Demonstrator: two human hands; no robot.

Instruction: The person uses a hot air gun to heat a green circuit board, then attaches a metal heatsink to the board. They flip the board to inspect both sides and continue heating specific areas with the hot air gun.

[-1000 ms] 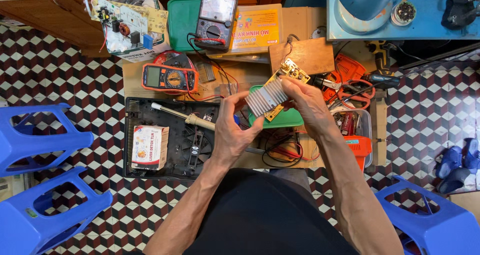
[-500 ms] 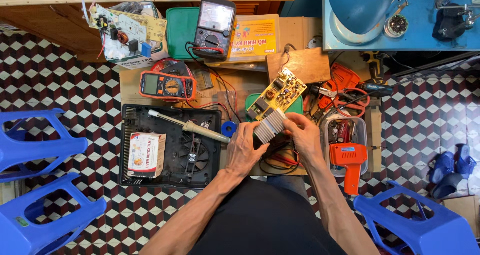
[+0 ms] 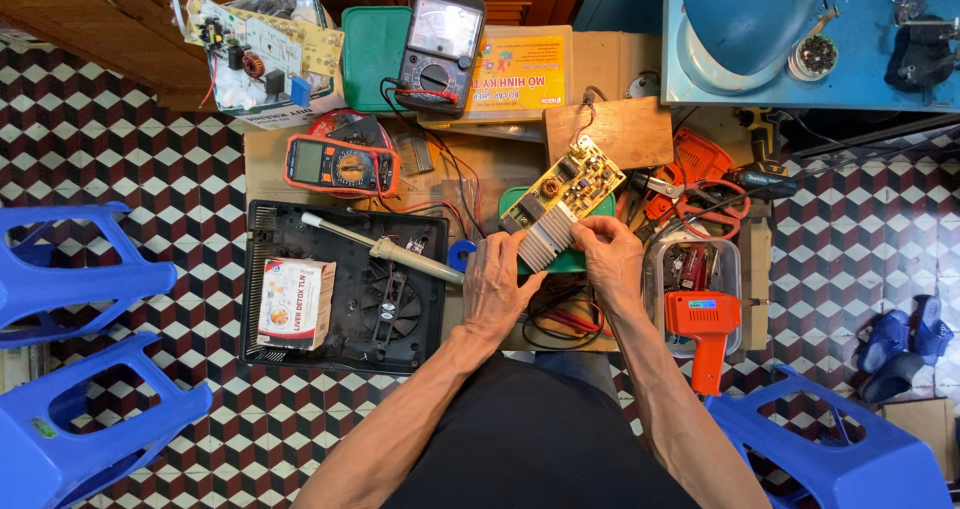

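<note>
Hands have lowered; fingers of both grip the circuit board.

Clearly a small electronics repair workshop set up low on a patterned tile floor. Crowded at centre frame with an orange digital multimeter, an analog meter, a soldering iron across an opened black appliance shell, and an orange solder gun lower right. Ringed by bare circuit boards upper left and blue plastic stools at the edges.
</note>
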